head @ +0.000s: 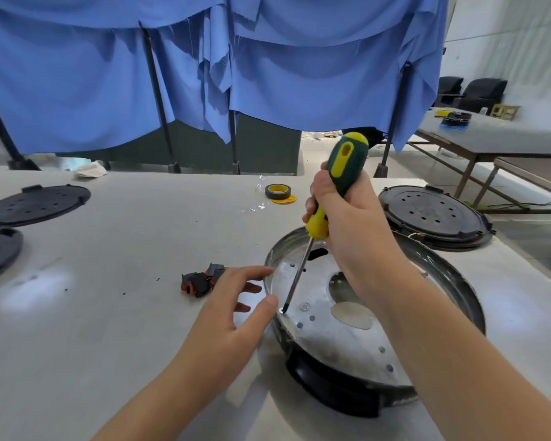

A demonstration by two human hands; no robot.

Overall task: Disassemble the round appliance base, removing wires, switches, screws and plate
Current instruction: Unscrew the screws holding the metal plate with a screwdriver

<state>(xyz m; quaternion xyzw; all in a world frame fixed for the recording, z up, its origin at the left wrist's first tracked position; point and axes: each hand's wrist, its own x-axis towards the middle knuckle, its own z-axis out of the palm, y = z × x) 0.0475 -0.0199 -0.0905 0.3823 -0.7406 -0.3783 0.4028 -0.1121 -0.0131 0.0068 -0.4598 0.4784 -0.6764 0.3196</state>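
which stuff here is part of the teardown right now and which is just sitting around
In use:
round appliance base
metal plate inside it
screw under the screwdriver tip
screwdriver, gripped by the right hand
left hand, steadying the rim
removed switches

Lying about:
tape roll
black round covers
another base behind

No lettering, number or brand can be read anywhere (the yellow tape roll [278,191] shows only blurred marks).
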